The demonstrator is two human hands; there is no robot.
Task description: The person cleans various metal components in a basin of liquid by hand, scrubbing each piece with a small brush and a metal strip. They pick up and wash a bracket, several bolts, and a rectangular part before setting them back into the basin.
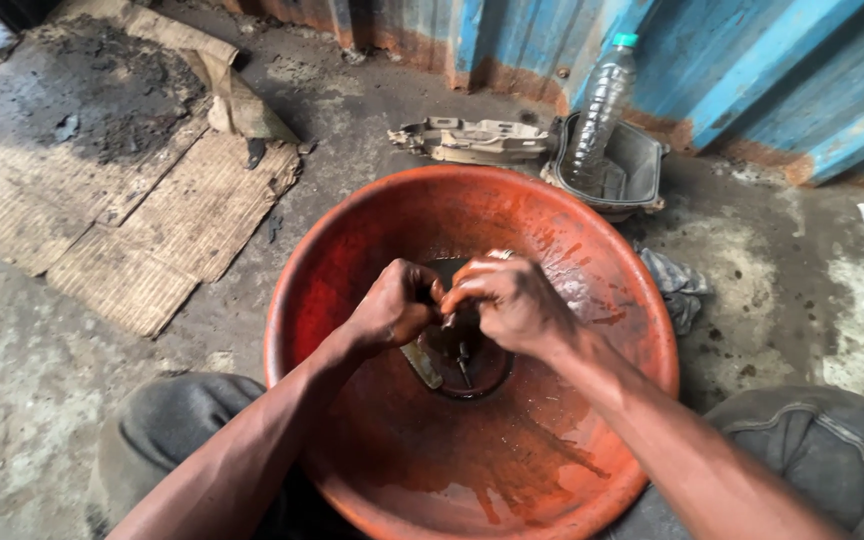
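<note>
A large orange-red basin (pixel 542 215) sits on the concrete floor between my knees, wet with dark liquid pooled at its bottom. My left hand (pixel 397 303) and my right hand (pixel 512 300) meet over the basin's middle, both closed around a small dark metal part (pixel 449 322) held between them. Most of the part is hidden by my fingers. Below the hands, a thin metal piece (pixel 464 365) and a flat blade-like piece (pixel 420 364) lie in the dark liquid.
A clear plastic bottle (pixel 600 110) with a green cap stands in a dark tray (pixel 642 165) behind the basin, next to a dirty pale casing (pixel 477 140). Flattened, stained cardboard (pixel 122 190) lies at left. A grey rag (pixel 677 285) rests at right. A blue corrugated wall (pixel 732 60) runs behind.
</note>
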